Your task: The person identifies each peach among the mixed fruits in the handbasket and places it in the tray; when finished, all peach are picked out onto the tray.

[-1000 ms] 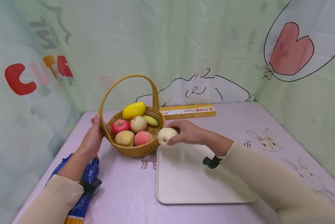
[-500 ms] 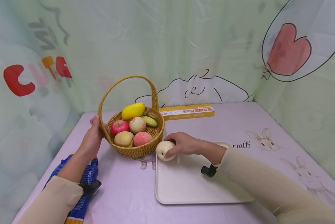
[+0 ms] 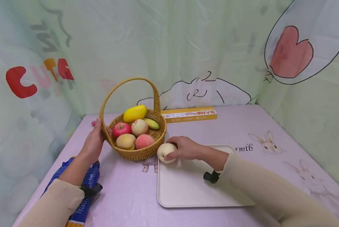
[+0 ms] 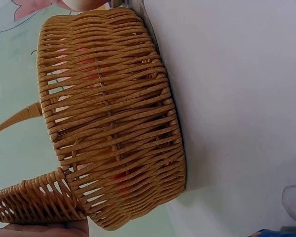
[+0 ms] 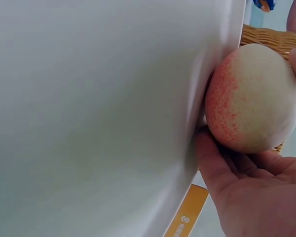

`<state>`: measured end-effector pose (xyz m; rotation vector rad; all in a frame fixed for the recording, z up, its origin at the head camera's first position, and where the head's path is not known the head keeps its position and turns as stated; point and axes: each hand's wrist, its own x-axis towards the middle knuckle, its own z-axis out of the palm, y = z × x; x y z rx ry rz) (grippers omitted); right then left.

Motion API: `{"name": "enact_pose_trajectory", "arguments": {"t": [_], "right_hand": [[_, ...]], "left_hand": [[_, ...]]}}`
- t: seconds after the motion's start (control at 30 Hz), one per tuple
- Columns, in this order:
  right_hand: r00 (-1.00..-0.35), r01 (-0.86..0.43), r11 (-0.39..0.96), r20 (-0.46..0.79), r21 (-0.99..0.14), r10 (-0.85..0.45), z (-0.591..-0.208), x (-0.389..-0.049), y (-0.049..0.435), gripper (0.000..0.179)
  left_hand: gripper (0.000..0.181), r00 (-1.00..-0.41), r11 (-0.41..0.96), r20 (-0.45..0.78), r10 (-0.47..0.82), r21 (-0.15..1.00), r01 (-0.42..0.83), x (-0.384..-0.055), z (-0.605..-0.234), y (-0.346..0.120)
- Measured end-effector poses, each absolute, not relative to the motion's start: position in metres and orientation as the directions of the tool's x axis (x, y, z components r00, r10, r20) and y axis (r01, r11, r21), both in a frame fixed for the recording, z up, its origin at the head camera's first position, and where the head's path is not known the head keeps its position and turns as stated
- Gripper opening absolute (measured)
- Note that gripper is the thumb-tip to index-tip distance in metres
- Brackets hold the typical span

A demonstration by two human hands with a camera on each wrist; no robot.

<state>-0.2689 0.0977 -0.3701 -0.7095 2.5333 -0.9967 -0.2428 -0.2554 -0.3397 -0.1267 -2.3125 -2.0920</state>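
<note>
A wicker basket (image 3: 139,154) with a tall arched handle stands on the table and holds several fruits. Among them are a red apple (image 3: 121,129), a yellow oval fruit (image 3: 135,113), a pink peach (image 3: 144,141) and a banana-like yellow fruit (image 3: 152,123). My left hand (image 3: 93,142) grips the handle's base on the basket's left side. In my right hand (image 3: 187,149) is a pale peach (image 3: 166,153), held between thumb and fingers at the far left corner of a white tray (image 3: 198,192). The right wrist view shows a red blush on this peach (image 5: 256,98), low against the tray.
Behind the basket lies a long orange pasta box (image 3: 189,114). A blue packet (image 3: 87,189) sits under my left forearm, at the table's left side. Printed curtains (image 3: 186,47) enclose the table at the back and sides.
My right hand has lowered the pale peach from beside the basket's rim to the tray's far left corner. My left hand stays at the basket handle.
</note>
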Motion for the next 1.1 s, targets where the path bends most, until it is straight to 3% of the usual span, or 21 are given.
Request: {"name": "enact_pose_trajectory", "arguments": {"t": [0.33,0.67,1.1], "right_hand": [[-0.826,-0.395,0.651,-0.06,-0.648,-0.561,-0.367,-0.262,0.094,0.079],[-0.8,-0.462,0.616,0.001,-0.638,-0.6,-0.36,-0.262,0.093,0.062],[-0.801,-0.421,0.573,-0.008,-0.703,-0.599,-0.337,-0.266,0.096,0.072]], "left_hand": [[0.057,-0.99,0.018,0.127,0.066,0.992,0.129,-0.243,-0.346,-0.257],[0.053,-0.981,-0.004,0.168,0.095,0.986,0.169,-0.243,-0.344,-0.258],[0.052,-0.988,0.004,0.129,0.088,0.992,0.13,-0.242,-0.343,-0.257]]}}
